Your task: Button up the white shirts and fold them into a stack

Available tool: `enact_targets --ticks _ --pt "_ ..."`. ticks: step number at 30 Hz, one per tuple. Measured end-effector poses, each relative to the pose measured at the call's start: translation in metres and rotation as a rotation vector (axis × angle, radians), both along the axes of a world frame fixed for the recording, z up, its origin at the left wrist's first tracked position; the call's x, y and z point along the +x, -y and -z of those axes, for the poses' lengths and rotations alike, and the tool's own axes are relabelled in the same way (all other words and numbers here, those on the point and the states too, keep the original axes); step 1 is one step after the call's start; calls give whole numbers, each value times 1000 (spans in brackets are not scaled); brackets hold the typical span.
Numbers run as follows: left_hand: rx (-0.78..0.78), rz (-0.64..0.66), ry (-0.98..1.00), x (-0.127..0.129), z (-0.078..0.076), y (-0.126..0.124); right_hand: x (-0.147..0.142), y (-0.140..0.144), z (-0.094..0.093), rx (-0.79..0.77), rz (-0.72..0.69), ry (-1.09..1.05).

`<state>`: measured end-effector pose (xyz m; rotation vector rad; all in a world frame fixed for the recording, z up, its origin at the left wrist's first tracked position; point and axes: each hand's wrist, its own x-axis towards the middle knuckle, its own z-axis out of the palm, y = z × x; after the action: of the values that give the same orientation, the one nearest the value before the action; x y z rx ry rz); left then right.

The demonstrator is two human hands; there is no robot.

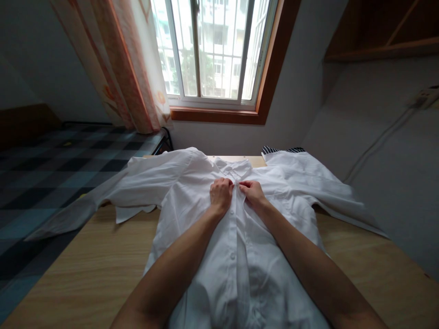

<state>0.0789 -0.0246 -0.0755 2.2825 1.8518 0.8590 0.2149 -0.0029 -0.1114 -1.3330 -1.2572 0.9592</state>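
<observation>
A white button-up shirt (202,256) lies front side up on the wooden table, its collar at the far end and both sleeves spread out sideways. Just below the collar, my left hand (221,192) is closed, pinching the edge of the shirt's front opening. Close beside it, my right hand (252,191) pinches the other front edge between thumb and fingers. The button between the fingertips is too small to make out. Lower down, the front edges lie apart, with several white buttons along the left one.
The wooden table (113,260) shows on both sides of the shirt. Black-and-white striped cloth (297,150) lies by the right sleeve. A bed with a checked cover (41,183) stands at left. A window (216,55) and curtain (120,64) are ahead; a cable (373,141) hangs at right.
</observation>
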Motion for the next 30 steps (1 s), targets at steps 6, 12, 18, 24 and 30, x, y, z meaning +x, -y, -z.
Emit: enact_targets --ticks 6,12,18,24,30 --pt "-49 46 81 0 0 -2 -1 3 0 14 39 -52" --pt "-145 32 192 -3 -2 -7 -2 5 0 36 61 6" --pt "-162 51 204 -5 -5 -6 -3 8 -3 47 48 112" --pt "-216 36 223 -5 -8 -5 -1 10 -19 -161 -82 -58" --pt "-210 30 171 -2 -5 -7 -1 9 -33 -217 -171 -199"
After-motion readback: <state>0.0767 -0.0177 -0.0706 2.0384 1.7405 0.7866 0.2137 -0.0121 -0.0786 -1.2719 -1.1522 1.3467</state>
